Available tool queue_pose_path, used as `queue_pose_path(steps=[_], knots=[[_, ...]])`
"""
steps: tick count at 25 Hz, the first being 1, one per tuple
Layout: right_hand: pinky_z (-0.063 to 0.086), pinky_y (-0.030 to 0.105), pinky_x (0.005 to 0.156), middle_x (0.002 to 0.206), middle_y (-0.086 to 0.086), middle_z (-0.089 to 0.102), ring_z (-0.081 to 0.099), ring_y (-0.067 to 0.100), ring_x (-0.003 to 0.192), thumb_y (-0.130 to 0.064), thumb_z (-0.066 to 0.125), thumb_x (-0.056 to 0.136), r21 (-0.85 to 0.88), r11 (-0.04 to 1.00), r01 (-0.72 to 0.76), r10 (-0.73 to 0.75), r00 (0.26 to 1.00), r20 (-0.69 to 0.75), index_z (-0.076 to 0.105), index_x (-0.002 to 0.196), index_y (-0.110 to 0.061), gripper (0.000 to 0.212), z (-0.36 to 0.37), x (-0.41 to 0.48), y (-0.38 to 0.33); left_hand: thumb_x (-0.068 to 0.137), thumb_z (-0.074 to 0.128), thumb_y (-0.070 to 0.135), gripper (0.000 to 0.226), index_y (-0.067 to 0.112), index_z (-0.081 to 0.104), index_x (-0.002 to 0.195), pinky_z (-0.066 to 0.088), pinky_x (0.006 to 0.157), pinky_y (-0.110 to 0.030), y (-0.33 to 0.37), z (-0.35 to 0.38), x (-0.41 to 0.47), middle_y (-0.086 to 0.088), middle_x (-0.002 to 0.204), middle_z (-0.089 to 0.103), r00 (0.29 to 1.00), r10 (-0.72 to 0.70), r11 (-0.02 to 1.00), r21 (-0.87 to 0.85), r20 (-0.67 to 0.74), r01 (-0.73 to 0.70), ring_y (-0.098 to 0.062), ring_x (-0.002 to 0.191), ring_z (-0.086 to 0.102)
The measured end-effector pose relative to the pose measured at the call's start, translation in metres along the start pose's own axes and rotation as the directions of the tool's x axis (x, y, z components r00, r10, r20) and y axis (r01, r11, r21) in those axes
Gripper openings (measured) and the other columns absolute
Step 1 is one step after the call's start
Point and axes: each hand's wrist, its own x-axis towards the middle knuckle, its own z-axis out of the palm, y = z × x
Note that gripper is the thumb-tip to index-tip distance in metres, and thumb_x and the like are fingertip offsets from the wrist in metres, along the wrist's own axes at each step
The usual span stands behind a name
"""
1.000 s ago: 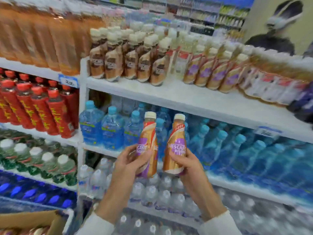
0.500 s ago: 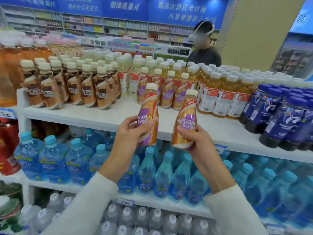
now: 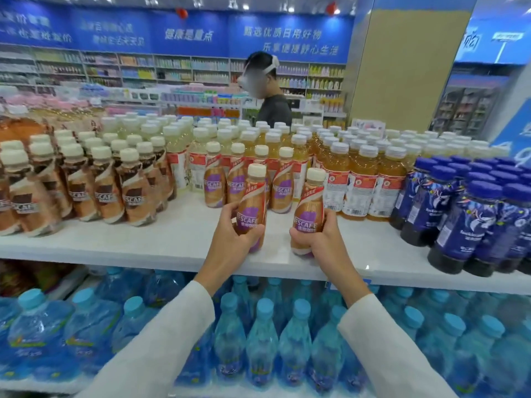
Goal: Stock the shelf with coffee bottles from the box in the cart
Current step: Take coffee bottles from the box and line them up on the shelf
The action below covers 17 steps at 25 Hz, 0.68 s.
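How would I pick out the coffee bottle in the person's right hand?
Find the long white shelf above the blue water bottles. Near its front edge, the left hand and right hand each hold a gold, purple-labelled coffee bottle ahead of the matching row. Yours is the right hand's bottle, nearer the amber drinks with red-and-white labels.

— Where's room?
— Bare front of the shelf (image 3: 178,239), between brown-label Nescafé bottles (image 3: 135,193) on the left and blue-capped dark bottles (image 3: 448,222) on the right.
— Behind?
— Purple-label Nescafé row (image 3: 215,182) and amber drink bottles (image 3: 359,179) block it.
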Motion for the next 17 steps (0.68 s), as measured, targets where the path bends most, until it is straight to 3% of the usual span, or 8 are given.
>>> queue_pose_path(steps=[3, 7, 12, 17], knots=[[0.05, 0.022, 0.078, 0.123, -0.008, 0.057, 0.058, 0.007, 0.106, -0.011, 0.079, 0.084, -0.059, 0.998, 0.028, -0.028, 1.0, -0.005, 0.034, 0.132, -0.029, 0.069, -0.002, 0.005, 0.006, 0.088, 0.077, 0.018, 0.063, 0.033, 0.034, 0.132, 0.052, 0.095, -0.024, -0.006, 0.0, 0.002, 0.01, 0.131, 0.051, 0.999, 0.018, 1.0, 0.006, 0.036, -0.018, -0.004, 0.112, 0.058], [0.048, 0.017, 0.076, 0.12, -0.014, 0.054, 0.057, 0.002, 0.103, -0.02, 0.086, 0.079, -0.142, 0.99, 0.008, -0.003, 0.999, 0.034, 0.028, 0.133, -0.032, 0.08, -0.006, -0.003, 0.005, 0.081, 0.084, 0.025, 0.072, 0.037, 0.035, 0.133, 0.05, 0.09, -0.019, -0.012, -0.009, 0.001, 0.016, 0.126, 0.054, 0.996, -0.007, 0.999, 0.039, 0.094, 0.003, -0.006, 0.113, 0.058], [0.044, 0.014, 0.076, 0.119, -0.014, 0.06, 0.06, 0.006, 0.106, -0.033, 0.089, 0.074, -0.275, 0.959, 0.063, -0.109, 0.982, -0.157, 0.049, 0.13, -0.028, 0.069, -0.009, -0.013, 0.009, 0.077, 0.088, 0.02, 0.07, 0.025, 0.052, 0.137, 0.054, 0.095, -0.029, -0.016, -0.025, 0.007, 0.007, 0.126, 0.064, 0.993, -0.044, 0.997, 0.072, 0.112, 0.036, -0.012, 0.113, 0.064], [0.046, 0.012, 0.074, 0.127, -0.009, 0.064, 0.061, 0.007, 0.109, -0.024, 0.086, 0.078, -0.257, 0.964, 0.066, -0.089, 0.993, -0.076, 0.054, 0.137, -0.024, 0.067, -0.005, -0.008, 0.009, 0.07, 0.093, 0.023, 0.067, 0.027, 0.056, 0.125, 0.053, 0.081, -0.018, -0.014, -0.022, 0.011, 0.018, 0.109, 0.065, 0.996, -0.028, 0.995, 0.103, 0.089, 0.018, -0.002, 0.102, 0.065]])
